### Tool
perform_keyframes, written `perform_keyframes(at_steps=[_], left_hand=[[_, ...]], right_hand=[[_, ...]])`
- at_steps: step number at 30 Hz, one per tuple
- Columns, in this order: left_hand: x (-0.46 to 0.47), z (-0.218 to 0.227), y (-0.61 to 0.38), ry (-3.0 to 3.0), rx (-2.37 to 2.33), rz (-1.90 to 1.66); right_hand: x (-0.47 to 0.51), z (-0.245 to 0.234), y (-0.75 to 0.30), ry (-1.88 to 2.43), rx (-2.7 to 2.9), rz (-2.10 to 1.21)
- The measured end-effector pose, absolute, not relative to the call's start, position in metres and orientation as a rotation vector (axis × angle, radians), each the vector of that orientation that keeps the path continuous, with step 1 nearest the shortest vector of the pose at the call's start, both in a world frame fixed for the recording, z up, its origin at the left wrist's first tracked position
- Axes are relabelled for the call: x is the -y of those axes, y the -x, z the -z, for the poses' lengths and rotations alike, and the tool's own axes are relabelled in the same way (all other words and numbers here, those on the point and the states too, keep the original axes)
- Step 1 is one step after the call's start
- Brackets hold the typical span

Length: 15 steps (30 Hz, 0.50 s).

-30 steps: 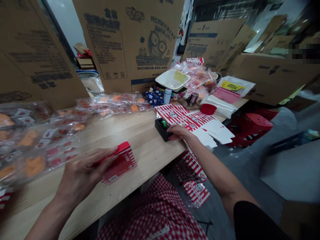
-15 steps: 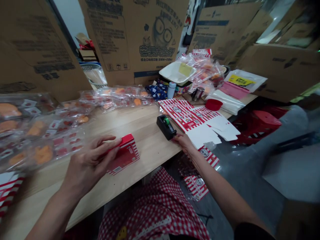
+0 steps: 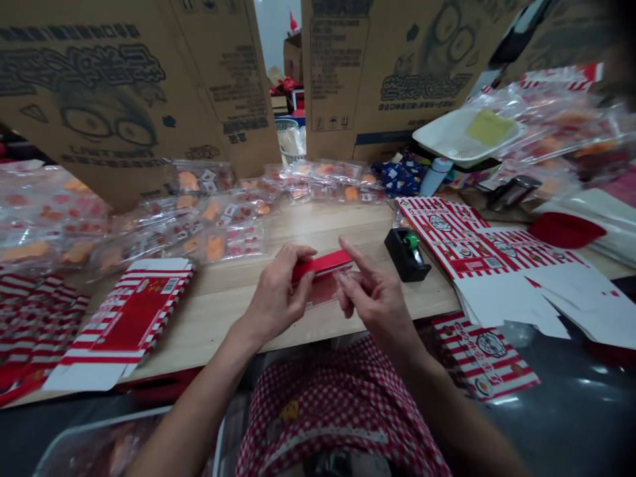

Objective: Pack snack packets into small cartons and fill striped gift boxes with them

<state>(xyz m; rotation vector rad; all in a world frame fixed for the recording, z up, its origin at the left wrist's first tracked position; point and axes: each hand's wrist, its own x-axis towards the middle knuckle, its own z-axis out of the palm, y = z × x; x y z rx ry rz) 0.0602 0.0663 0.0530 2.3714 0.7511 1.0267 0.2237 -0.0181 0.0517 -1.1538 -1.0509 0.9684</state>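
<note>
A small red-and-white striped carton (image 3: 325, 262) stands on the wooden table in front of me. My left hand (image 3: 278, 288) grips its left end, thumb on the near side and fingers over the top. My right hand (image 3: 370, 288) is at the carton's right end, index finger stretched up and away, thumb and other fingers pinched together. A thin, faint piece of tape seems to be in that pinch; it is hardly visible. Right of this hand stands a black tape dispenser (image 3: 407, 255) with a green core.
Flat striped cartons (image 3: 497, 248) lie at the right, overhanging the table edge. More folded cartons (image 3: 134, 311) are at the left. Bagged orange items (image 3: 213, 248) line the back, before tall cardboard boxes (image 3: 387, 73). A white basket (image 3: 467, 136) stands back right.
My right hand has moved left from the tape dispenser to the carton's right end. My left hand still holds the carton. The head view has turned left.
</note>
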Motion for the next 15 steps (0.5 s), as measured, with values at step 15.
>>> perform_keyframes(at_steps=[15], left_hand=[[-0.069,-0.055,-0.058,-2.406,-0.624,-0.974]], right_hand=[[-0.012,-0.041,-0.199,1.297,0.856,-1.027]])
